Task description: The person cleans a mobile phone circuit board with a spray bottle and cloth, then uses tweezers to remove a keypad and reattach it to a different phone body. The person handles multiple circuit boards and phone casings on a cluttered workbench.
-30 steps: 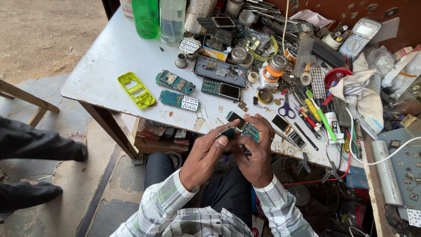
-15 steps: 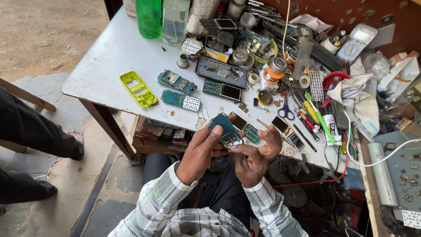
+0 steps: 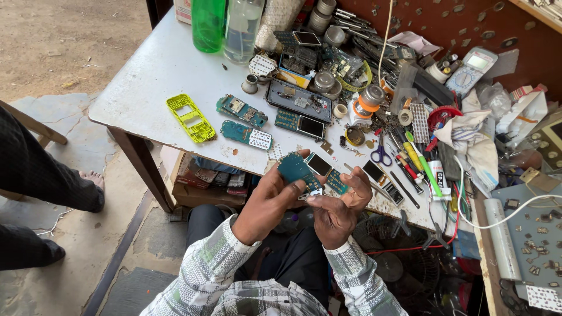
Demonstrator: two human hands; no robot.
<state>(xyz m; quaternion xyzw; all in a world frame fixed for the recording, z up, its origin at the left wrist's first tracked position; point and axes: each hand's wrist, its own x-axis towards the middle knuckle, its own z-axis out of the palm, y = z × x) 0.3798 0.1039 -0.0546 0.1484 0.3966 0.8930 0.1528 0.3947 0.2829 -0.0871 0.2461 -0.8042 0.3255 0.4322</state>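
Observation:
My left hand (image 3: 270, 200) holds up a teal phone circuit board (image 3: 294, 168), gripping it between thumb and fingers. My right hand (image 3: 338, 209) is closed on a second teal circuit board with a small dark screen (image 3: 328, 171) and pinches a small pale part (image 3: 314, 193) at the fingertips. Both hands meet just below the near edge of the white table (image 3: 158, 76), above my lap.
On the table lie a yellow phone frame (image 3: 189, 117), two more teal boards (image 3: 241, 110), a dark phone body (image 3: 297, 100), scissors (image 3: 380, 154), pens, tape rolls and bottles (image 3: 208, 23). Another person's legs (image 3: 35, 181) stand at the left. Boxes sit under the table.
My hands have separated slightly and turned; the left hand has lifted its board upright, and the two boards now sit side by side. The bystander's legs moved left.

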